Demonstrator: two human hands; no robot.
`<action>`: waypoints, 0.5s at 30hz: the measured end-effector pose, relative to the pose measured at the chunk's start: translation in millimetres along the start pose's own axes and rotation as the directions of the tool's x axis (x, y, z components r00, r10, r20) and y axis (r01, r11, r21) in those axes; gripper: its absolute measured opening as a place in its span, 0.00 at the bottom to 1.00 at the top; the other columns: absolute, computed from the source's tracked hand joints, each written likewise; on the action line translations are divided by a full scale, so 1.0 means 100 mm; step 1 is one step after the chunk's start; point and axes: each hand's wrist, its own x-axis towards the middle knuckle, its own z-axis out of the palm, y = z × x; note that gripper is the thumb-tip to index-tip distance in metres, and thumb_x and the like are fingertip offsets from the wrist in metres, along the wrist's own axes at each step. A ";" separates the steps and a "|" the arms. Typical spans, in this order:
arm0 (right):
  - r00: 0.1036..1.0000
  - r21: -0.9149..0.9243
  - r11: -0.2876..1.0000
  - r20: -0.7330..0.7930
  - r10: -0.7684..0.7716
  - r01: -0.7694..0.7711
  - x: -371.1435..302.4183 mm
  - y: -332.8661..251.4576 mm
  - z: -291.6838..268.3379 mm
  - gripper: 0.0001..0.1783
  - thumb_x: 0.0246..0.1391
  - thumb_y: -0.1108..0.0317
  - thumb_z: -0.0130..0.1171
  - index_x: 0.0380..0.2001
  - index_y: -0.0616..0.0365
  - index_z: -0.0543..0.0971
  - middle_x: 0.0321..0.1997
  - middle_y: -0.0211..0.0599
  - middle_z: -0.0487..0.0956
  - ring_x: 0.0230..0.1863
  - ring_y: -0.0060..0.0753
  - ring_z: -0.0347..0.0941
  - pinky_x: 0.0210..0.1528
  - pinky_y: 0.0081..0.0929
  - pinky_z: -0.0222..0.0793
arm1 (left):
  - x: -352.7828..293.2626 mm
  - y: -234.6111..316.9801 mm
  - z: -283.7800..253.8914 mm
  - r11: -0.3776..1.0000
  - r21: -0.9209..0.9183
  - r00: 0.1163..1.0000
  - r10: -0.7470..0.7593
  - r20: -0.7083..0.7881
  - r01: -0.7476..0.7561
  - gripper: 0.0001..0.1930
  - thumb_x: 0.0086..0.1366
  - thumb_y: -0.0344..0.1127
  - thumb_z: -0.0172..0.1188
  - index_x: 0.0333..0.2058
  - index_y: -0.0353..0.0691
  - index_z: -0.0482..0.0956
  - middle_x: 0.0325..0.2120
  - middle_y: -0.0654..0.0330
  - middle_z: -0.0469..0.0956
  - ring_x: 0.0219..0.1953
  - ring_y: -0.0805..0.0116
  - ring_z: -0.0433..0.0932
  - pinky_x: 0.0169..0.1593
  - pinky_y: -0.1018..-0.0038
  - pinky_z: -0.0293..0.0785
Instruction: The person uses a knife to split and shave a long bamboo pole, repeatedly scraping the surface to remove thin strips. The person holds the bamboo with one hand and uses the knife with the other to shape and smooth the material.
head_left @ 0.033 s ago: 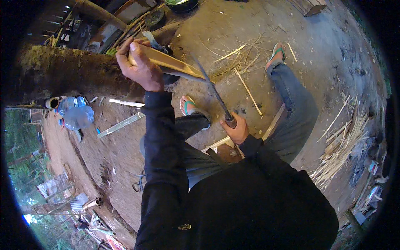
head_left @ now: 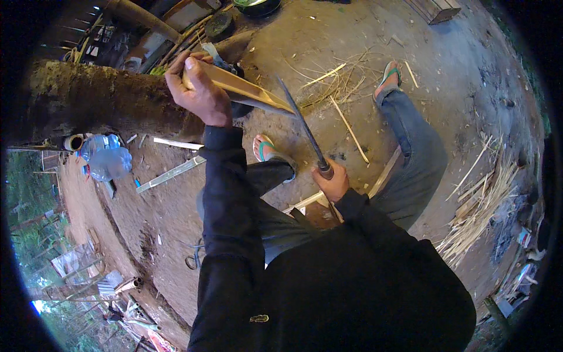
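My left hand (head_left: 202,91) is raised at the upper left, its fingers wrapped round one end of a split bamboo piece (head_left: 249,90). The pale inner side of the bamboo shows, and it slants down to the right. In my right hand (head_left: 333,183), low in the middle, is the handle of a long knife (head_left: 304,124) with a narrow dark blade. The blade points up and to the left, and crosses the far end of the bamboo. Whether the edge touches or bites into it, I cannot tell.
A thick log (head_left: 105,102) lies at the left, beside clear plastic bottles (head_left: 108,158). Bamboo strips (head_left: 173,175) and thin shavings (head_left: 352,88) litter the dirt floor. A heap of slivers (head_left: 478,217) sits at right. Scissors-like handles (head_left: 192,258) lie near my left sleeve.
The bamboo and the knife blade have shifted very slightly to the right. Both hands keep their hold, and the rest looks the same.
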 end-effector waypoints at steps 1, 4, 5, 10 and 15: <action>1.000 -0.005 1.000 -0.016 -0.021 0.021 -0.01 -0.02 -0.01 0.18 0.44 0.60 0.62 0.33 0.64 0.76 0.26 0.45 0.78 0.27 0.39 0.75 0.34 0.33 0.69 | 0.01 0.00 0.00 1.000 0.002 1.000 0.007 0.000 -0.007 0.13 0.64 0.39 0.52 0.38 0.32 0.69 0.29 0.56 0.74 0.31 0.70 0.74 0.37 0.74 0.73; 0.998 -0.097 0.995 0.066 0.023 -0.017 -0.01 -0.06 -0.09 0.15 0.45 0.61 0.62 0.31 0.63 0.76 0.24 0.42 0.78 0.26 0.37 0.75 0.33 0.31 0.69 | 0.03 -0.02 -0.03 1.000 -0.015 1.000 0.001 0.002 -0.001 0.14 0.64 0.39 0.53 0.39 0.33 0.69 0.30 0.56 0.74 0.31 0.71 0.74 0.38 0.75 0.73; 0.998 -0.123 0.992 0.055 0.011 -0.004 -0.01 -0.08 -0.11 0.15 0.45 0.62 0.61 0.31 0.62 0.77 0.24 0.42 0.78 0.26 0.37 0.75 0.33 0.31 0.69 | 0.04 -0.02 -0.04 1.000 -0.024 1.000 0.000 0.003 0.000 0.14 0.64 0.39 0.53 0.39 0.33 0.69 0.30 0.56 0.74 0.30 0.71 0.74 0.38 0.75 0.73; 1.000 -0.022 1.000 0.022 0.000 0.001 -0.05 -0.26 -0.15 0.14 0.45 0.63 0.61 0.31 0.62 0.77 0.25 0.41 0.79 0.28 0.36 0.75 0.33 0.31 0.69 | 0.08 -0.05 -0.07 1.000 -0.028 0.999 -0.001 -0.040 0.000 0.13 0.65 0.38 0.51 0.39 0.32 0.69 0.30 0.57 0.73 0.31 0.71 0.73 0.37 0.76 0.73; 0.990 -0.182 0.976 0.051 0.131 -0.119 0.02 -0.38 -0.14 0.13 0.47 0.64 0.60 0.31 0.64 0.77 0.25 0.40 0.78 0.28 0.31 0.75 0.33 0.29 0.68 | 0.07 -0.08 -0.06 0.999 -0.039 0.999 0.015 -0.051 -0.017 0.12 0.64 0.37 0.50 0.38 0.32 0.70 0.27 0.57 0.74 0.29 0.72 0.74 0.35 0.77 0.72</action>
